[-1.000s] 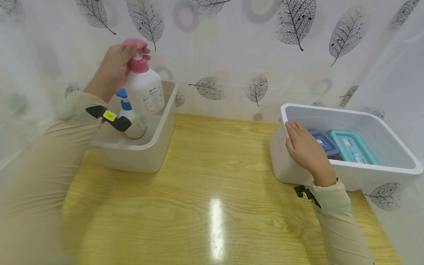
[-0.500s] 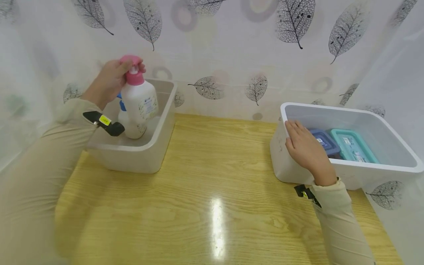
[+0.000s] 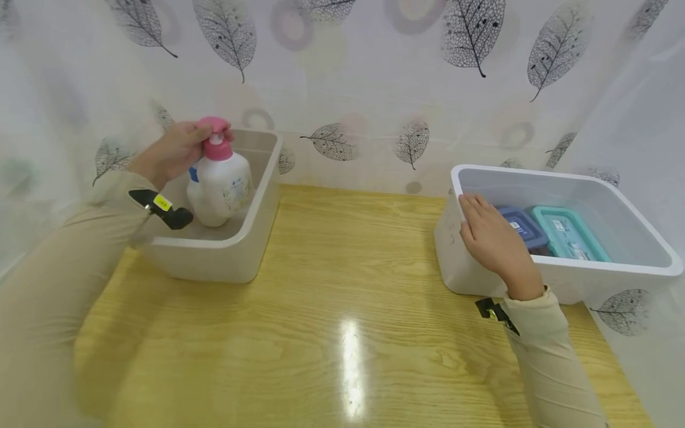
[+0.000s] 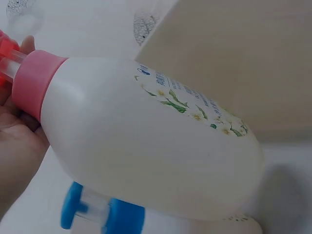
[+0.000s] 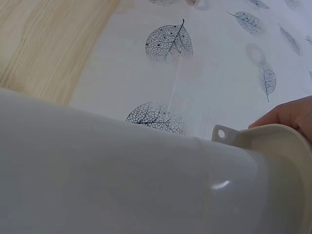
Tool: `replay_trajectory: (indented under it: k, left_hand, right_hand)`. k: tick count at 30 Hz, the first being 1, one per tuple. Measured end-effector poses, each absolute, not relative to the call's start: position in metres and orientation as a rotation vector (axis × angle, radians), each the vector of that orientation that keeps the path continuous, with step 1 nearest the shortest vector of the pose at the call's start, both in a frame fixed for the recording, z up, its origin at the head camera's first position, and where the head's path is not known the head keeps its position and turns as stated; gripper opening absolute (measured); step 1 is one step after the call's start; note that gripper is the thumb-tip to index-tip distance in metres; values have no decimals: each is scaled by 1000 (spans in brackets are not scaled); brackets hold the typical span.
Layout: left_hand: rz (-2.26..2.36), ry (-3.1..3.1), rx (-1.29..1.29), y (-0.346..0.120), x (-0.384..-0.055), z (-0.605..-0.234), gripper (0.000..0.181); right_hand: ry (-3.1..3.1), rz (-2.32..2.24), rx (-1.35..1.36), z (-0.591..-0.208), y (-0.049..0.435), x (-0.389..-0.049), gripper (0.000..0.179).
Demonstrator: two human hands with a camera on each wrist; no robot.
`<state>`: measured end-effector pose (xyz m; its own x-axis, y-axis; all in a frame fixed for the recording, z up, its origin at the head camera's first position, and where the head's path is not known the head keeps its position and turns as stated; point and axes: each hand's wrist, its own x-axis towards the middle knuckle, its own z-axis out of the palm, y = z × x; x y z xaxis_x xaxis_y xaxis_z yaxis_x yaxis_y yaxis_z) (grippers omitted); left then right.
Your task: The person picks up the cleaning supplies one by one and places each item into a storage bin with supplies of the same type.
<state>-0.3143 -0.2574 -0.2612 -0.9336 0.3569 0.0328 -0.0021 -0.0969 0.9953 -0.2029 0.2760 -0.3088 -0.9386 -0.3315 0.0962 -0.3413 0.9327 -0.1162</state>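
Observation:
With curled fingers my left hand [image 3: 179, 145] grips the pink pump head of a white pump bottle [image 3: 227, 184], whose label has a floral print. The bottle is upright inside the left white bin [image 3: 209, 261]. Right beside it, partly hidden, stands a second pump bottle with a blue pump [image 4: 122, 217]. The left wrist view shows the held bottle overlapping that one. My right hand [image 3: 495, 241] rests on the rim of the right white bin [image 3: 452, 264], its fingers lying fairly straight over the near left corner.
A blue-lidded box [image 3: 524, 227] and a teal-lidded box [image 3: 569, 233] lie in the right bin. Both bins stand on a wood-grain table [image 3: 321, 267]. A leaf-print curtain [image 3: 353, 71] hangs behind the table.
My left hand has lowered the pink-pump bottle from above the left bin down into it, next to the blue-pump bottle. My right hand has stayed on the right bin's rim.

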Motion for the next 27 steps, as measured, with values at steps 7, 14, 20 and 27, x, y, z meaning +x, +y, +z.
replay_trajectory:
  k: [7, 14, 20, 27]
  left_hand:
    - [2110, 1819, 587, -263, -321, -280, 21]
    - [2026, 1924, 488, -266, -324, -290, 21]
    - [1954, 1935, 394, -269, -322, -295, 17]
    - [1901, 1938, 421, -265, -327, -300, 18]
  right_hand:
    - [-3019, 200, 514, -309, 276, -203, 52]
    - [-3024, 200, 505, -309, 277, -204, 52]
    - [-3023, 201, 509, -308, 276, -204, 52]
    - [-3013, 208, 511, -309, 276, -204, 52]
